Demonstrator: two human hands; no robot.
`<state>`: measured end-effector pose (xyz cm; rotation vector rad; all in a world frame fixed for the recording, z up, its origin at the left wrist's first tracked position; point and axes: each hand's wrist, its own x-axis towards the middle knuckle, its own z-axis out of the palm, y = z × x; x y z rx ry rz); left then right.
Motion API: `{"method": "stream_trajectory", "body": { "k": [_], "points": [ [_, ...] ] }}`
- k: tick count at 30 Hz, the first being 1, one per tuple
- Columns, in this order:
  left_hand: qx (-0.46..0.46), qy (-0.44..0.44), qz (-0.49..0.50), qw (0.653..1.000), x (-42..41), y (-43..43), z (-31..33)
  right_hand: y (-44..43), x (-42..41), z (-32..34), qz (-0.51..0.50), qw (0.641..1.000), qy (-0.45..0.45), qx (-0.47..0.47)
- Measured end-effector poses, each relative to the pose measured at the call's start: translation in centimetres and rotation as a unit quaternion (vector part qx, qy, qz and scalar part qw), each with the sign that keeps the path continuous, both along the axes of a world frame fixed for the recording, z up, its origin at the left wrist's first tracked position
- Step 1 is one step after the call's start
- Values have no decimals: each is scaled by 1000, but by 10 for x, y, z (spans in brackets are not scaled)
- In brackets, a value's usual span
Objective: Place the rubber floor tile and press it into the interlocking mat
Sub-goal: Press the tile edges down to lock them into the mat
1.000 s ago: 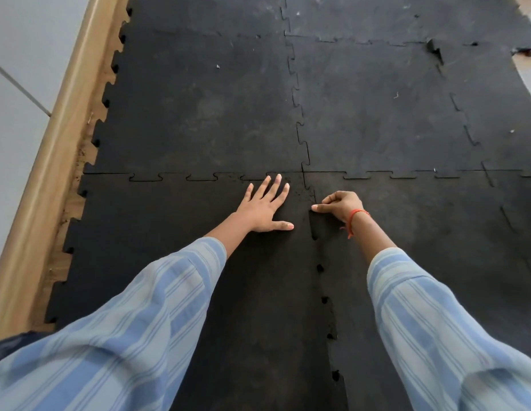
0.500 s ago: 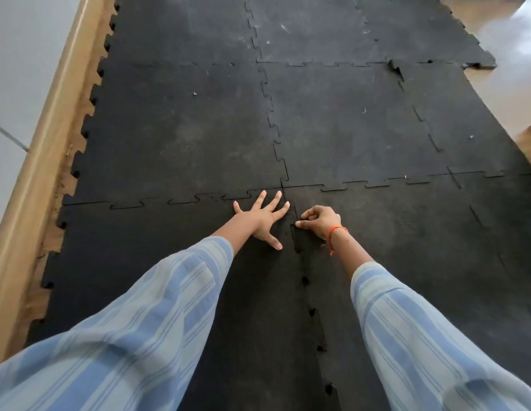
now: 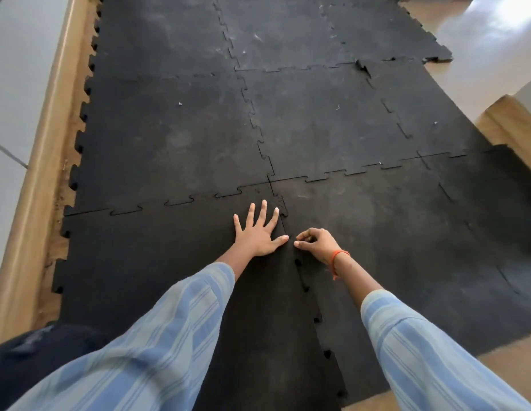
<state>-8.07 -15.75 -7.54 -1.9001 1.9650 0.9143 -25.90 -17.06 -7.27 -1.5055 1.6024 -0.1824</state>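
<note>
A black rubber floor tile (image 3: 157, 271) lies at the near left of the interlocking mat (image 3: 317, 129). My left hand (image 3: 259, 232) rests flat on its far right corner, fingers spread, palm down. My right hand (image 3: 316, 243) sits just right of the seam, fingers curled, fingertips pinched at the toothed edge of the neighbouring tile (image 3: 406, 247). The seam (image 3: 305, 289) between the two near tiles runs toward me with small gaps at the teeth. Striped blue sleeves cover both forearms.
A wooden skirting strip (image 3: 41, 161) and pale wall run along the left side, with bare wooden floor showing between them and the mat's toothed edge. A lifted tile corner (image 3: 362, 66) sticks up at the far right. A wooden step (image 3: 510, 126) stands at right.
The view has tilted and shifted, showing more floor at right. My left hand has flattened and spread on the tile corner. My right hand stays curled at the seam, slightly nearer to me.
</note>
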Motion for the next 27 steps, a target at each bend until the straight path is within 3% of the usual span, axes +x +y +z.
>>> {"method": "stream_trajectory", "body": {
  "k": [8,16,23,27],
  "points": [
    [-11,-4,-1,1000,2,4,-9,15,-3,1,-105,992,-17,68],
    [-30,-17,-7,999,0,7,-15,15,13,-1,-146,988,32,29],
    [-4,-22,-19,1000,-2,6,-5,26,2,9,-52,997,29,51],
    [-16,-31,-24,999,-4,12,-9,22,5,10,-66,995,40,59]
  ]
}}
